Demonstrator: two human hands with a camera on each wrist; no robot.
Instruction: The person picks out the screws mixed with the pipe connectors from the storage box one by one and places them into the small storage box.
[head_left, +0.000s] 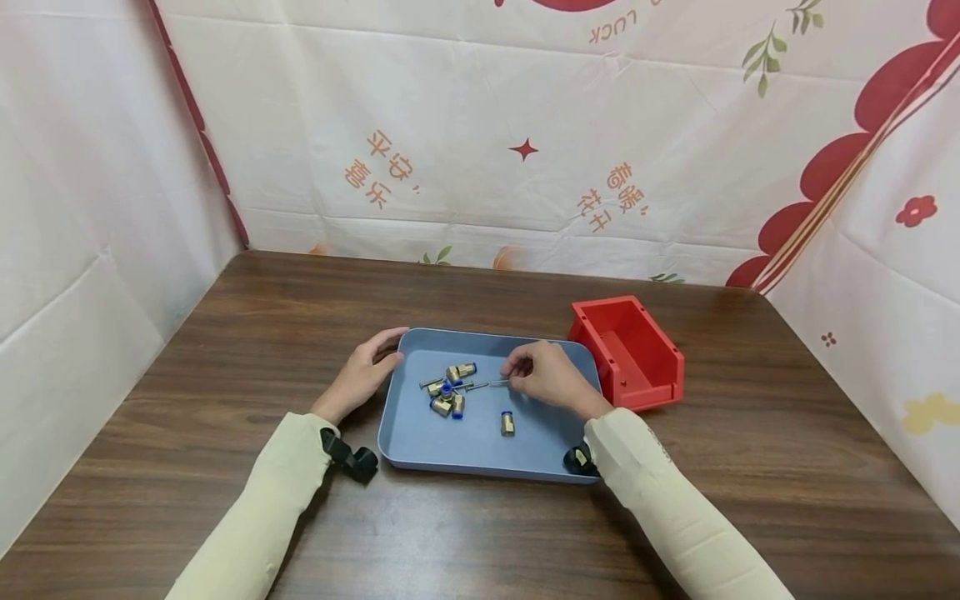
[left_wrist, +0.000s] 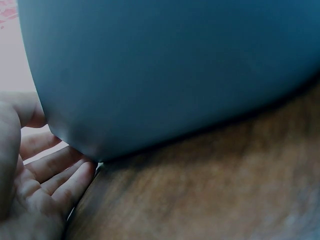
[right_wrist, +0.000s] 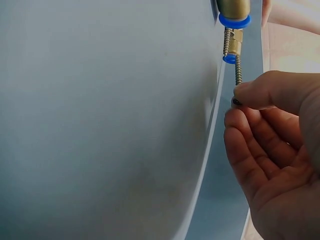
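Note:
My right hand [head_left: 551, 375] is over the right half of a blue-grey tray [head_left: 480, 462]. Between its thumb and index finger it pinches a thin metal screw [right_wrist: 238, 72], whose threaded shank points away from the fingertips. Brass fittings with blue collars, such as this one [head_left: 441, 407], lie piled with a few screws left of that hand. One more fitting [head_left: 507, 424] stands apart, nearer the tray's front. At the tray's left side rests my left hand [head_left: 360, 375], its fingers loosely extended against the outer wall, as the left wrist view also shows.
A red open-front bin [head_left: 630, 354] stands just right of the tray's back right corner, with a few small pieces inside. Tray and bin sit on a dark wooden table [head_left: 300, 308]. Behind it hangs a printed white cloth [head_left: 480, 108].

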